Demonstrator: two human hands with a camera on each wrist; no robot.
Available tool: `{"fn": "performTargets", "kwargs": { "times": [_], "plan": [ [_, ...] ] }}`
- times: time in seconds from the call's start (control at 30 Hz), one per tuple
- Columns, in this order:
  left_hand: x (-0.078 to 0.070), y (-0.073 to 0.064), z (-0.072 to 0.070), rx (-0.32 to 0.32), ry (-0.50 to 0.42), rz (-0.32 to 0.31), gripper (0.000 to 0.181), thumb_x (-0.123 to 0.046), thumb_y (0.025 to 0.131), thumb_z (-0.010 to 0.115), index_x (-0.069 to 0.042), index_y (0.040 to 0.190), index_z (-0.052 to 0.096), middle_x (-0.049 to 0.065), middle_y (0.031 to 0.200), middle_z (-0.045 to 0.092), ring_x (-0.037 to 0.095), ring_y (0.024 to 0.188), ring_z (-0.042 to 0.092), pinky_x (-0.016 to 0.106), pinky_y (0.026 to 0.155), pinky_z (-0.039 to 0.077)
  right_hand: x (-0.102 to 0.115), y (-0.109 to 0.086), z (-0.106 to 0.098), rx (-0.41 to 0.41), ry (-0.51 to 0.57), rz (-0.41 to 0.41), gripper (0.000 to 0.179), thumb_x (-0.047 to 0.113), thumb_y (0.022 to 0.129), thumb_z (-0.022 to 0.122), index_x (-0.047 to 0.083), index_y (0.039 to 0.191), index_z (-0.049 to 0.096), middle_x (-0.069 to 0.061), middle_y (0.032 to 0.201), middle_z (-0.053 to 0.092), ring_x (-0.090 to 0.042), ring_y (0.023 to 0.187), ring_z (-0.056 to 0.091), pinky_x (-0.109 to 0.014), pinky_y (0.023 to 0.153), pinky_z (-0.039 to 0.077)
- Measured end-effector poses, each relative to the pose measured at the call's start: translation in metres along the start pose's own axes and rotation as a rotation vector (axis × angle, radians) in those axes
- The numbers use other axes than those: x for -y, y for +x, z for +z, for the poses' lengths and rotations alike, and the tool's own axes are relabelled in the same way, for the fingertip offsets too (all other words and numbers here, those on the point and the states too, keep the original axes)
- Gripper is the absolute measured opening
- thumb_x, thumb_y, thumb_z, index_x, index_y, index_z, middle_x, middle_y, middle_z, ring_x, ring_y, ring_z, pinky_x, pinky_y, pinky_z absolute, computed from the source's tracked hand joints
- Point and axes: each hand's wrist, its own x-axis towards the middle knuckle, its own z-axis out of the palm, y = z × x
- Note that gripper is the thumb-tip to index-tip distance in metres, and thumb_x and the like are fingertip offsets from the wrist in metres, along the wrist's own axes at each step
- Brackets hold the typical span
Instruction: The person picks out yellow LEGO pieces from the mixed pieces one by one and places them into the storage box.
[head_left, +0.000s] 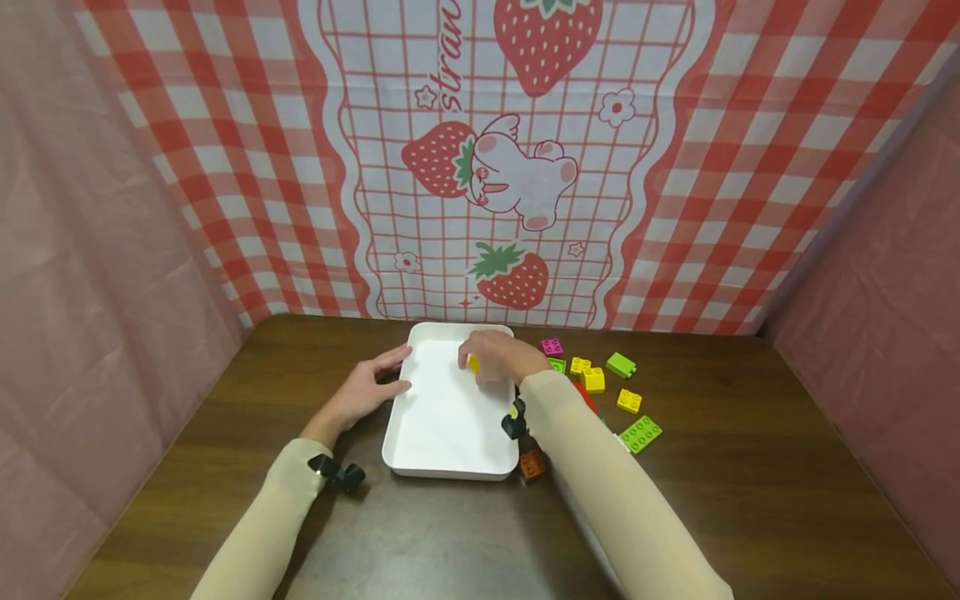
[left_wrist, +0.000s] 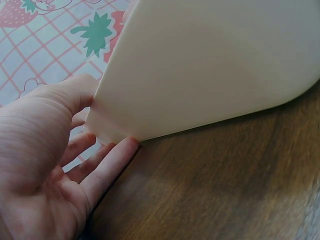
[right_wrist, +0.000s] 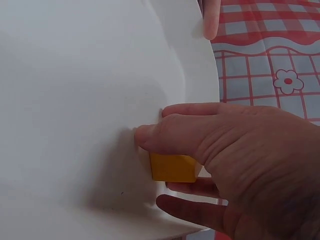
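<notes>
A white tray (head_left: 442, 421) lies on the wooden table. Its left side is touched by my left hand (head_left: 367, 387), thumb and fingers spread apart along the rim; the left wrist view shows the fingertips (left_wrist: 131, 144) right at the tray's edge. My right hand (head_left: 491, 357) reaches over the far right part of the tray. Between its thumb and fingers it pinches a yellow toy brick (right_wrist: 173, 167), close over the tray's floor near the wall. Most of that brick is hidden by the hand in the head view.
Right of the tray lie loose toy bricks: a magenta one (head_left: 551, 347), several yellow ones (head_left: 593, 381), a long green one (head_left: 641, 434) and a brown one (head_left: 532, 466). My right sleeve (head_left: 600, 475) partly covers a red brick (head_left: 586, 397). A checked strawberry cloth (head_left: 525, 167) hangs behind.
</notes>
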Motion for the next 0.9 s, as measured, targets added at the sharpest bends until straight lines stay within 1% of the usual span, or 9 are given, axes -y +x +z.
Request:
{"fn": "performTargets", "kwargs": {
  "times": [0.3,0.53,0.73,0.9],
  "plan": [
    [-0.001,0.0,0.0,0.0,0.011,-0.002,0.067,-0.007,0.107,0.074,0.0,0.169,0.047,0.022,0.182,0.038,0.047,0.17,0.036,0.066,0.138,0.031,-0.002,-0.003,-0.004,0.011,0.018,0.011,0.044,0.012,0.102,0.083,0.02,0.144,0.075,-0.007,0.159,0.065,-0.028,0.135,0.059,-0.047,0.13,0.049],
    [0.0,0.0,0.0,-0.004,0.008,-0.007,0.067,-0.006,0.107,0.074,-0.001,0.169,0.047,0.021,0.182,0.039,0.047,0.17,0.037,0.065,0.138,0.032,-0.002,-0.003,-0.009,0.043,0.086,0.064,0.045,0.007,0.101,0.083,0.019,0.143,0.076,-0.005,0.165,0.061,-0.027,0.135,0.056,-0.048,0.13,0.05],
    [0.0,0.001,0.0,-0.004,0.007,-0.004,0.067,-0.007,0.107,0.074,-0.001,0.169,0.047,0.021,0.182,0.039,0.046,0.17,0.037,0.065,0.138,0.031,-0.002,-0.004,-0.013,0.075,0.072,0.081,0.043,0.01,0.103,0.082,0.021,0.144,0.075,-0.003,0.168,0.059,-0.026,0.137,0.056,-0.048,0.13,0.05],
    [-0.001,0.001,0.0,-0.006,0.009,-0.002,0.067,-0.006,0.107,0.074,0.0,0.169,0.047,0.021,0.182,0.039,0.047,0.17,0.037,0.065,0.138,0.031,-0.001,-0.01,-0.019,0.051,0.061,0.06,0.041,0.012,0.103,0.082,0.019,0.142,0.076,-0.005,0.166,0.063,-0.029,0.139,0.059,-0.051,0.132,0.049]
  ]
}}
